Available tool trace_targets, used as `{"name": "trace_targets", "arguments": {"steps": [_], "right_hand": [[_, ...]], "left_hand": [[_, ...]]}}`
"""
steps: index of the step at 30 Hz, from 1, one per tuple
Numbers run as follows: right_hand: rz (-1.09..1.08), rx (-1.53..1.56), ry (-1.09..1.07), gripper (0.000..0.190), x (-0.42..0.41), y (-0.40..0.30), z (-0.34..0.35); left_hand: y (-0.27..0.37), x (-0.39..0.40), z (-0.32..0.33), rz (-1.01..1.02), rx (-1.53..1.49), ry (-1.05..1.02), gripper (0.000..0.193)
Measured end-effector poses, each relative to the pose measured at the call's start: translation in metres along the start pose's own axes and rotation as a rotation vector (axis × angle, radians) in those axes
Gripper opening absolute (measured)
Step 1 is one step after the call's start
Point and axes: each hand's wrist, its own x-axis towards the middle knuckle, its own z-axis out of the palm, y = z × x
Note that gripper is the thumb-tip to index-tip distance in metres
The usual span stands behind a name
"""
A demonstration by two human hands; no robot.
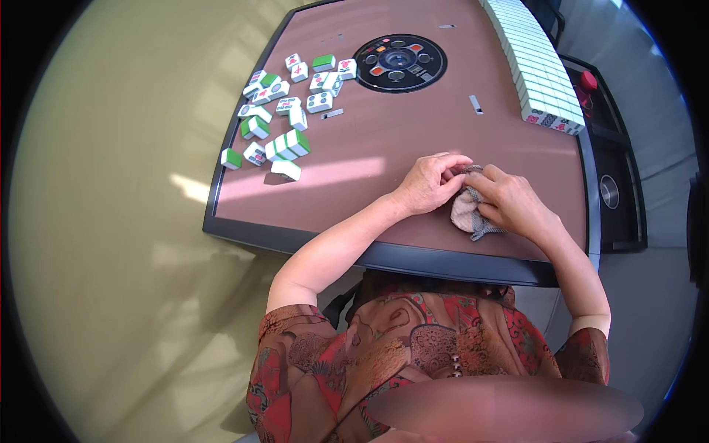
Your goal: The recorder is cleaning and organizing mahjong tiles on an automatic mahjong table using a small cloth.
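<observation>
Over the near right part of the mahjong table (354, 205), both hands meet at a crumpled grey and beige cloth (467, 215). My right hand (515, 196) grips the cloth from the right, with its fingers bent into the folds. From the left, my left hand (432, 181) pinches at the upper edge of the same cloth. Whether a tile is wrapped inside cannot be seen, as fingers and fabric cover that spot. Part of the cloth hangs loose below my right fingers.
Loose mahjong tiles (288, 105) lie scattered at the left, some face up. A long stacked block of tiles (545, 77) runs along the right edge. A round black control panel (400, 62) sits mid-table. Beyond the right rim are a side tray (626, 227) and a metal cup holder (609, 192).
</observation>
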Motion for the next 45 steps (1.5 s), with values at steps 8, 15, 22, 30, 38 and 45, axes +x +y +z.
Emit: {"name": "trace_targets", "arguments": {"steps": [8,15,22,30,38,45], "right_hand": [[-0.151,-0.003,0.192,0.038,0.103,-0.016,0.064],[-0.034,-0.021,0.151,0.042,0.111,-0.024,0.068],[-0.049,-0.037,0.156,0.043,0.109,-0.025,0.068],[-0.097,-0.001,0.260,0.042,0.106,-0.023,0.075],[0.034,0.065,0.484,0.035,0.098,-0.004,0.076],[0.130,-0.004,0.502,0.028,0.049,0.021,0.032]], "left_hand": [[-0.023,-0.028,-0.068,0.207,0.623,0.516,0.017],[-0.023,-0.071,-0.145,-0.093,1.272,0.912,0.065],[-0.061,-0.085,-0.191,-0.571,0.897,0.856,0.064],[-0.049,-0.075,-0.142,-0.340,0.867,0.830,0.040],[-0.013,-0.022,-0.037,-0.051,0.720,0.637,0.041],[0.006,0.019,0.002,-0.046,0.648,0.405,0.044]]}}
